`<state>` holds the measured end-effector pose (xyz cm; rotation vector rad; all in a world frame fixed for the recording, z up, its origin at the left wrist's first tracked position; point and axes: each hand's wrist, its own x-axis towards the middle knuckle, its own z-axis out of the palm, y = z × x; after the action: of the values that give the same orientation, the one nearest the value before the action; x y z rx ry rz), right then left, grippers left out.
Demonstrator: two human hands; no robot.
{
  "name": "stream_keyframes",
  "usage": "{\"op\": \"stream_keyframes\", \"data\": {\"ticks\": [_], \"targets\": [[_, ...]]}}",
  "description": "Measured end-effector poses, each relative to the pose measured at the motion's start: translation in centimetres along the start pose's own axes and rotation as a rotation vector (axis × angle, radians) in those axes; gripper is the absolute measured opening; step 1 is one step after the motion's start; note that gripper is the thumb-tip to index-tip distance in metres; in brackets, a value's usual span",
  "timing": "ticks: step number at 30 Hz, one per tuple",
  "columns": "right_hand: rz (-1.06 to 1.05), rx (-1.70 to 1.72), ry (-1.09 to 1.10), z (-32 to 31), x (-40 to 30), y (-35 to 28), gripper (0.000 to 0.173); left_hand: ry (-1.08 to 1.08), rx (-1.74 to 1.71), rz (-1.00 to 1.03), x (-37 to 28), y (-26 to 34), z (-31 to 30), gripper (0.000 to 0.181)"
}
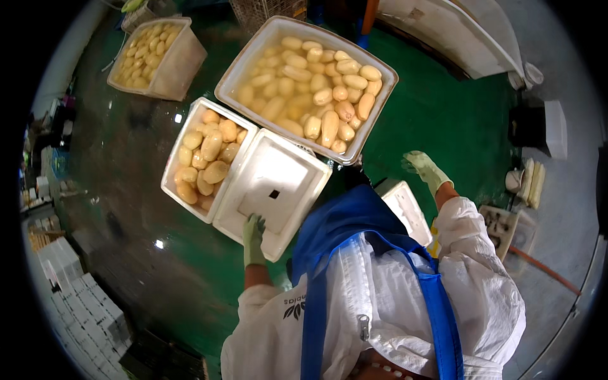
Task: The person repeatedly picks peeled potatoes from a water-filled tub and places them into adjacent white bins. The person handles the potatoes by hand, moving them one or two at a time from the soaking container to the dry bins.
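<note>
My left hand [254,240], in a pale green glove, reaches over the near end of a white foam box [297,164]. Nothing is in its fingers; whether they touch the box is unclear. The inside of that box is bare apart from a small dark square. Beside it stands another white foam box [186,127] filled with pale root vegetables [211,145], apparently peeled lotus root segments. Over the green floor to the right, my gloved right hand [425,168] is held out with fingers spread and holds nothing. A large tub [231,78] of similar roots [330,128] in cloudy water stands beyond the boxes.
Another tub [178,71] of pale roots stands at the upper left. A small white box [408,213] sits beside my blue apron [351,223]. White boxes [85,308] are stacked at lower left. The green floor [456,114] looks wet.
</note>
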<state>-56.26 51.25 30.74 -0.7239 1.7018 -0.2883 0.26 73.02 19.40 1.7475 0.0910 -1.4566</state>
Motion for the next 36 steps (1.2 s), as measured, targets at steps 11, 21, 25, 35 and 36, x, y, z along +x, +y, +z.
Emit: {"op": "stream_keyframes", "data": {"ticks": [11, 21, 25, 35, 36], "targets": [[-0.314, -0.351, -0.057, 10.7, 35.7, -7.0, 0.037, -0.126, 0.785, 0.245, 12.0, 1.3, 40.2, 0.066], [-0.277, -0.962, -0.15, 14.9, 38.7, -12.7, 0.043, 0.055, 1.094, 0.159, 20.9, -2.5, 45.6, 0.097], [0.138, -0.465, -0.176, 16.1, 39.8, -13.1, 0.056, -0.034, 0.692, 0.367, 22.6, -2.5, 43.5, 0.096], [-0.306, -0.483, 0.001, 20.0, 40.7, -9.2, 0.099, -0.068, 0.225, 0.372, 25.2, 9.4, 43.3, 0.091], [-0.412, -0.539, -0.01, 20.4, 40.8, -9.4, 0.1, 0.014, 0.335, 0.448, 27.7, 9.6, 42.3, 0.093]]}}
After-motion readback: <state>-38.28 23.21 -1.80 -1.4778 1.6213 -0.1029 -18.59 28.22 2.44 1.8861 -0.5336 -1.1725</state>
